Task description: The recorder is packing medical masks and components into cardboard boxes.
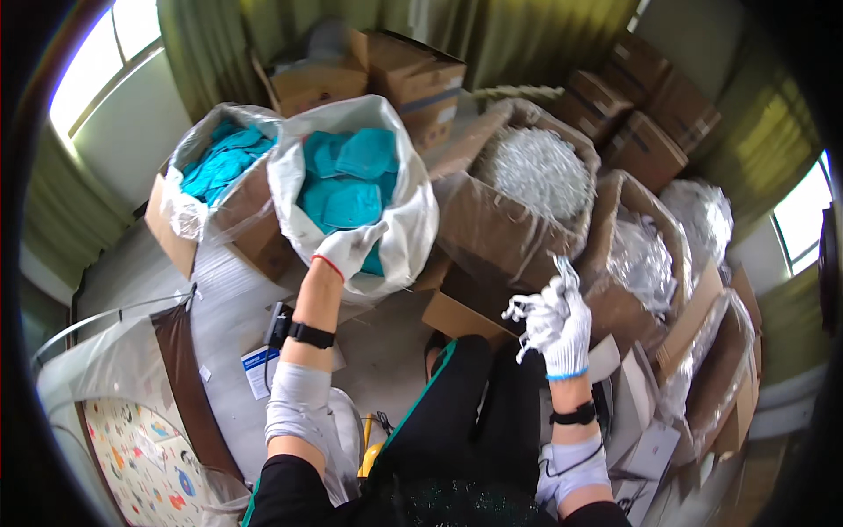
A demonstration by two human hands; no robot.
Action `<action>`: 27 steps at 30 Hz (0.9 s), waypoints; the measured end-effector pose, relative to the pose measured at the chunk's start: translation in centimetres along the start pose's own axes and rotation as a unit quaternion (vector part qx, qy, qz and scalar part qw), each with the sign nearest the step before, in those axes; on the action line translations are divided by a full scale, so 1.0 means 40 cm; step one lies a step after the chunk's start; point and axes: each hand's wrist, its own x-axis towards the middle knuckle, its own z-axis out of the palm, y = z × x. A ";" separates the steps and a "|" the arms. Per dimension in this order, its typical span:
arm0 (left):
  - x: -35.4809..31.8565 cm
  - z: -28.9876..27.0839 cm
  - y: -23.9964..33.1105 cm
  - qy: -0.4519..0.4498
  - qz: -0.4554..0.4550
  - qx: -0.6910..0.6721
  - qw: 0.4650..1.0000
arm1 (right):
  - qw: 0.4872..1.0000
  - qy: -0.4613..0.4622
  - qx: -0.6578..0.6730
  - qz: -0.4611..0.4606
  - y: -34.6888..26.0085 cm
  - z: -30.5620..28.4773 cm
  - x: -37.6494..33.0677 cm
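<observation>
My left hand [349, 252], in a white glove with a red cuff, lies on the near rim of a large white sack [413, 235]. Its fingers seem closed on the sack's edge, though white on white blurs them. Inside the sack are teal fabric pieces [351, 206], folded and flat. My right hand [568, 329] wears a white knit glove with a blue cuff and is raised in front of the boxes. It is closed round a bunch of white strands [527, 318] with finger-like loose ends; their exact kind is unclear.
Left of the sack stands a plastic-lined box of teal fabric [226, 158]. Ahead right, a lined carton [474, 220] holds shiny clear strips [540, 171]. Beside it is another lined carton [601, 285]. An open brown box [470, 307] sits below. A plastic-covered, patterned panel [145, 448] is at lower left.
</observation>
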 end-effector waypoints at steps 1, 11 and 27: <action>0.008 -0.077 -0.025 -0.039 0.019 0.034 0.999 | 0.999 -0.038 0.021 0.023 0.006 0.015 0.005; -0.299 0.439 -0.166 -0.106 0.123 0.399 0.902 | 0.980 -0.134 0.111 0.096 -0.007 0.034 -0.029; -0.360 0.498 -0.276 -0.152 0.144 0.493 0.844 | 0.998 -0.057 -0.004 0.011 0.015 0.075 -0.098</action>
